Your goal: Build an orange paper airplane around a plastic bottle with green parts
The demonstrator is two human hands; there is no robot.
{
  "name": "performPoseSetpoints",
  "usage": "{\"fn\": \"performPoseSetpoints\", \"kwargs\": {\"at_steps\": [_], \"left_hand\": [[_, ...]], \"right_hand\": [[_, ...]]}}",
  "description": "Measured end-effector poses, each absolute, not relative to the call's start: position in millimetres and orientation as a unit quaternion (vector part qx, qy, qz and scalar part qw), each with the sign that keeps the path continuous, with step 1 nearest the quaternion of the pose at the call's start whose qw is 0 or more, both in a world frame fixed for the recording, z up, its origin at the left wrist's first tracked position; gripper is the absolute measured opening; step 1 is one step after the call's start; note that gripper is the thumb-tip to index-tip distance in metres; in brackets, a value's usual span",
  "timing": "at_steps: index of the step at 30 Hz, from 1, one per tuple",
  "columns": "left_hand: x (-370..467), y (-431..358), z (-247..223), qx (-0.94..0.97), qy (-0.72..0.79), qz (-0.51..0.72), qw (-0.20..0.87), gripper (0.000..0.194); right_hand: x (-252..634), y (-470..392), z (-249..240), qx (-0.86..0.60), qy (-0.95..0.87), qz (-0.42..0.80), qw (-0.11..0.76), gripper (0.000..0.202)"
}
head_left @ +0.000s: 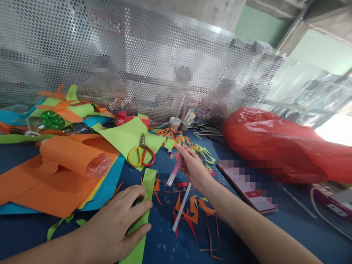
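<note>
My left hand [123, 216] lies with its fingers spread across a long green paper strip [150, 179], touching it from above. A pink pen-like tube [175, 171] with a clear end is in my right hand [194, 167], closed around it; its exact kind cannot be told. Scissors [141, 152] with one yellow and one red handle lie on a green paper sheet [123, 135] beyond my left hand. Below my right hand, a thin white stick [182, 207] rests among orange and red paper scraps [192, 214].
At left, an orange-wrapped plastic bottle [74, 156] lies on orange and blue sheets [41, 194]. Behind it are paper-covered bottles [66, 108]. To the right are a phone [244, 187], a big red plastic bag [275, 143] and a power strip [332, 205]. Cups [175, 124] stand by the perforated metal screen [154, 55].
</note>
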State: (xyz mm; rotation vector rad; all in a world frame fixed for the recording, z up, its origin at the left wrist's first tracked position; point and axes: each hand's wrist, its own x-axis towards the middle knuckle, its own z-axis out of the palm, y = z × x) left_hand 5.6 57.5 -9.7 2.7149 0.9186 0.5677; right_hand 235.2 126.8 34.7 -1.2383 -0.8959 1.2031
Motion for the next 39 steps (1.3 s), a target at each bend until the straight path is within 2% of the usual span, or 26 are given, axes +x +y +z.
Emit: {"fn": "performPoseSetpoints", "kwargs": {"at_steps": [3,6,9,19,26,33,39], "left_hand": [[5,60,-9,0.914,0.321,0.213,0.126,0.024],[4,62,-8,0.886,0.35,0.264,0.15,0.024],[4,66,-6,0.862,0.374,0.296,0.174,0.021],[5,74,-7,0.85,0.386,0.3,0.197,0.017],[4,72,-6,0.841,0.398,0.284,0.231,0.013],[6,68,-12,0.896,0.358,0.241,0.107,0.027],[7,68,-12,0.905,0.367,0.195,0.09,0.028]], "right_hand": [[233,124,33,-0.501,-0.396,0.549,0.538,0.046],[225,116,31,-0.464,-0.451,0.618,0.447,0.041],[215,107,29,-0.455,-0.509,0.63,0.37,0.039],[204,93,29,-0.398,-0.552,0.677,0.281,0.031],[206,94,22,-0.343,-0.603,0.666,0.274,0.028],[201,87,23,-0.354,-0.623,0.646,0.263,0.028],[199,85,20,-0.384,-0.621,0.631,0.262,0.026]]}}
